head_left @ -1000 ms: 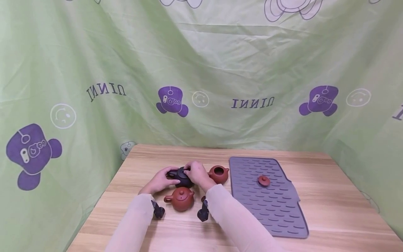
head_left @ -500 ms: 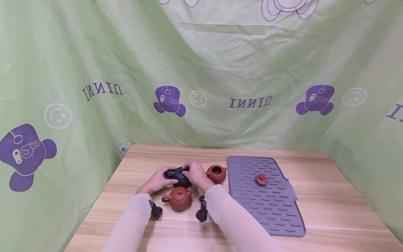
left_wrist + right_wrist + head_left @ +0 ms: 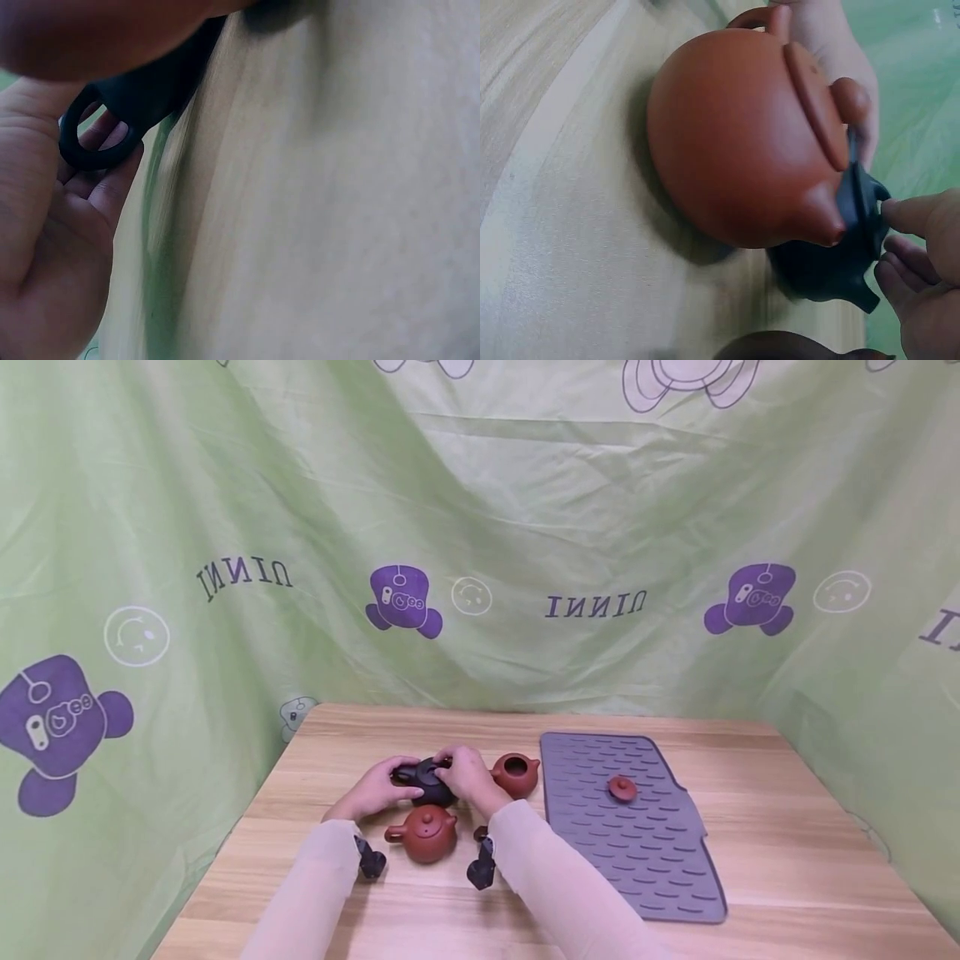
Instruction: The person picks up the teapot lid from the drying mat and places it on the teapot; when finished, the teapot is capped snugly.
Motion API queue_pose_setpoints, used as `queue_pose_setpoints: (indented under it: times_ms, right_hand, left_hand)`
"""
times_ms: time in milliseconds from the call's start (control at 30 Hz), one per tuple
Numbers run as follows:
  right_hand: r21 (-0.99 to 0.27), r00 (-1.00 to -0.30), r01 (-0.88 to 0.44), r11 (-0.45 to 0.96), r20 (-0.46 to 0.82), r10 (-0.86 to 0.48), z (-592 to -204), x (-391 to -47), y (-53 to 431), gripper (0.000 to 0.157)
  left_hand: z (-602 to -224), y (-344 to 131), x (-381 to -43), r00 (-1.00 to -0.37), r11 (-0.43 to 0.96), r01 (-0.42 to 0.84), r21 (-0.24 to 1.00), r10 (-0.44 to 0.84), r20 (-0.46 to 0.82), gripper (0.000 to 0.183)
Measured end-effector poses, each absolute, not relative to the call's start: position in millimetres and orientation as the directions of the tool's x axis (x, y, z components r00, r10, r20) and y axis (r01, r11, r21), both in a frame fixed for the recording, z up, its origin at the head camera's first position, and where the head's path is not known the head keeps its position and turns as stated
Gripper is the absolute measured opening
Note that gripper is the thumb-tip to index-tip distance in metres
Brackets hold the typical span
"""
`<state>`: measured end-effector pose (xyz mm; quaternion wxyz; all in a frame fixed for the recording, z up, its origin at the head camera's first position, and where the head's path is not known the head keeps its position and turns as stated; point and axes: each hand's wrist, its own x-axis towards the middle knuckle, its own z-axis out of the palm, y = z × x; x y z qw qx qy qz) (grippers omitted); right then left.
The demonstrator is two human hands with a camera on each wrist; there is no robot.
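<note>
A dark teapot stands on the table between both hands. My left hand holds its body from the handle side, thumb in front and fingers behind. The loop handle shows against those fingers in the left wrist view. My right hand pinches the lid knob on top of the dark teapot, and the lid sits on the pot. Just in front stands a reddish-brown teapot with its lid on, large in the right wrist view. A second reddish-brown teapot, lidless, is beside my right hand.
To the right lies a grey ridged mat with a reddish-brown lid on it. The wooden table ends at a green curtain behind and at the sides.
The head view has shifted slightly, so everything appears a little further left. Both hands stay at the dark teapot with no clear change in their hold.
</note>
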<state>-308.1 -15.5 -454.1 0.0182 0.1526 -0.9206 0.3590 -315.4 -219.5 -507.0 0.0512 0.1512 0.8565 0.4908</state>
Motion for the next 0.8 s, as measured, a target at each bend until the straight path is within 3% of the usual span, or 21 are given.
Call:
queue_pose_setpoints:
  times_ms: [300,567,800]
  right_hand:
    - [-0.716,-0.953,-0.288,0.636,0.146,-0.266,-433.6,-308.1,11.9,0.022]
    - [-0.748,-0.957,-0.277,0.603,0.160,-0.242,-424.6,-307.6,46.8,0.022]
    - [-0.709,-0.963,-0.268,0.652,0.211,-0.167,-426.1,-305.1,80.4,0.019]
  left_hand:
    - [-502.3,-220.3,-317.7,-0.943,0.535,0.247,0.808,0.324,0.074,0.070]
    - [-483.2,-212.3,-319.6,-0.916,0.497,0.329,0.803,0.374,0.144,0.072]
    - [-461.5,-190.5,-319.9,-0.896,0.530,0.379,0.758,0.417,0.156,0.070]
